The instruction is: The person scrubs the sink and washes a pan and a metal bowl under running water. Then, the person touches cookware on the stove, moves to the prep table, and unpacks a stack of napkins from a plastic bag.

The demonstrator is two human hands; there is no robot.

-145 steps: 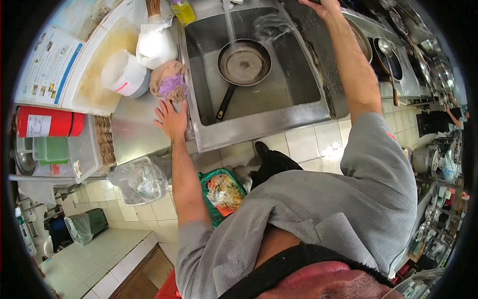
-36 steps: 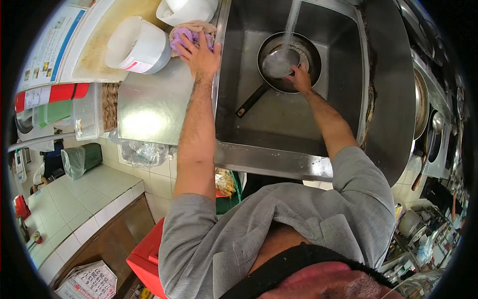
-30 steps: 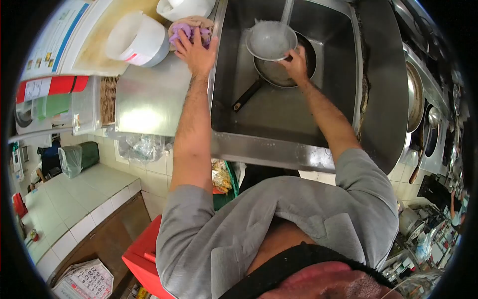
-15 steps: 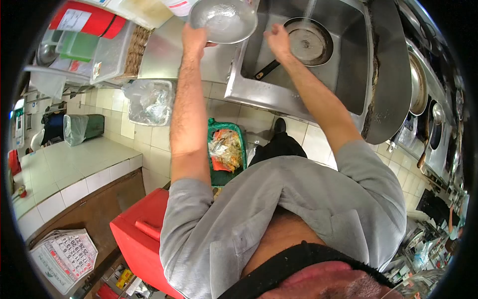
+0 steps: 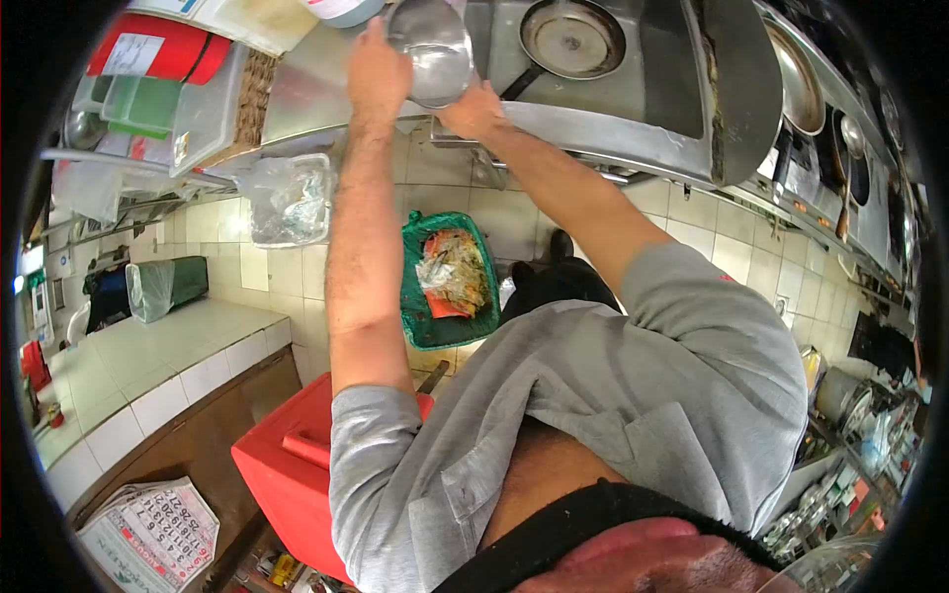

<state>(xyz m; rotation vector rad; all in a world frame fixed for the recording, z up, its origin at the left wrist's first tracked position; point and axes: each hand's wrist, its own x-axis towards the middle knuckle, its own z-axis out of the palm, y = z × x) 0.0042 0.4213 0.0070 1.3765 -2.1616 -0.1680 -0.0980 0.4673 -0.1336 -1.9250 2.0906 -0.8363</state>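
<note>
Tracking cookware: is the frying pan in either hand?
No, the pan lies in the sink, while left hand and right hand hold a bowl.

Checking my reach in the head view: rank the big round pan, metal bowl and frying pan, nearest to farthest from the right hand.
1. Metal bowl, at its rim.
2. Frying pan, in the sink.
3. Big round pan, far right.

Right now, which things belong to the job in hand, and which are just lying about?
In use, it seems:
- metal bowl, between left hand and right hand
- sink
- frying pan, in the sink

Apparently just about:
- calendar
- green basket
- red cylinder
</note>
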